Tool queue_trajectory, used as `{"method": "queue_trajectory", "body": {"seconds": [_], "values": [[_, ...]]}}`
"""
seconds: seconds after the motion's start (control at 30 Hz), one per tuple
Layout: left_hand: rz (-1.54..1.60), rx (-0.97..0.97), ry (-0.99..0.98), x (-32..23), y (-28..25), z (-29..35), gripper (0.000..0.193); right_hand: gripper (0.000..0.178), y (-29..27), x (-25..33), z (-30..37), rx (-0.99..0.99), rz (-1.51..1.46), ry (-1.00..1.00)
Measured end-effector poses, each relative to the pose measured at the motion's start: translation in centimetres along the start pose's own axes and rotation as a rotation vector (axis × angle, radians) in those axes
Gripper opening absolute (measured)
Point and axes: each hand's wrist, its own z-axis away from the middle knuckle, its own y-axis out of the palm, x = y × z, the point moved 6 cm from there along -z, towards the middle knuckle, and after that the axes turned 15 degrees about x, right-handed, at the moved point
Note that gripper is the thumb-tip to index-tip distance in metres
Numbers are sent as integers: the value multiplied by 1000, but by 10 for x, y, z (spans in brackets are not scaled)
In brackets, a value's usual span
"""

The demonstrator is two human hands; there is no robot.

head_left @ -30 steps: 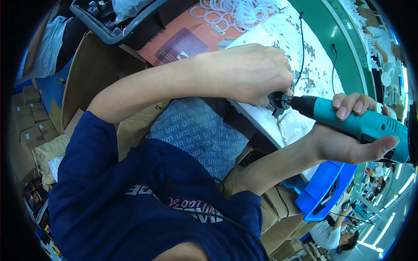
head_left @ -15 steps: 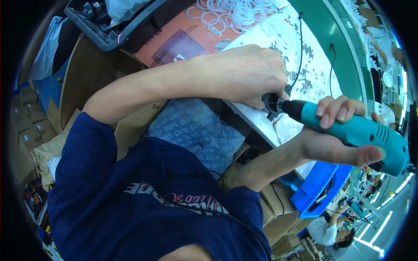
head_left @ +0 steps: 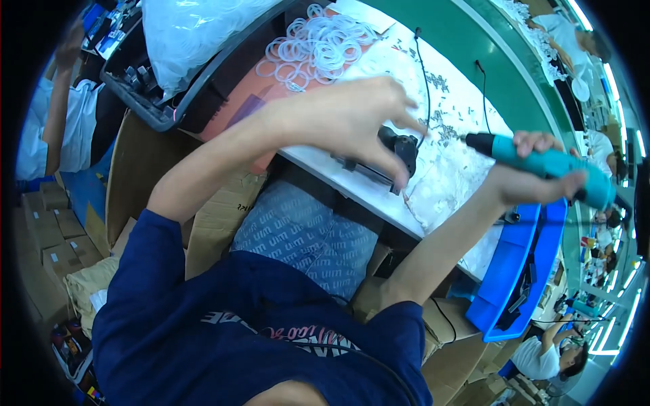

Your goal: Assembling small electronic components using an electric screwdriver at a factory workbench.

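A teal electric screwdriver [head_left: 555,168] with a black nose is gripped in my right hand [head_left: 525,177], over the right part of the worktable; its tip points left, away from any part. My left hand [head_left: 345,118] hovers by a small black part [head_left: 401,150] on the white tabletop, thumb and fingers spread around it. I cannot tell whether the fingertips touch it. The part seems to sit on a dark fixture [head_left: 369,169] at the table's near edge, partly hidden by my hand. Many small metal pieces, perhaps screws, [head_left: 440,128] lie scattered beyond.
Clear plastic rings [head_left: 325,47] are heaped on an orange mat. A black crate [head_left: 162,122] with a plastic bag stands at the left, a blue bin [head_left: 491,304] with dark parts at the right. Cardboard boxes stand around me; other people are at both sides.
The screwdriver has pulled away from the black part, up and to the right. My left hand has loosened from that part, its fingers now spread apart. The view has shifted somewhat.
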Motion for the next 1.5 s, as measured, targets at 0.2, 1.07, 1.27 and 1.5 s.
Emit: {"method": "queue_trajectory", "body": {"seconds": [0.2, 1.07, 1.27, 1.5], "values": [[288, -41, -283, 86, 17, -75, 26, 42, 11, -49, -34, 16, 17, -98], [837, -159, -68, 79, 33, -84, 30, 60, -17, -11, -20, -60, -45, -66], [895, -116, -110, 74, 36, -84, 36, 65, -25, -7, -21, -93, -82, -105], [874, -98, -116, 71, 35, -84, 34, 68, -34, -9, -23, -38, -317, -128]]}}
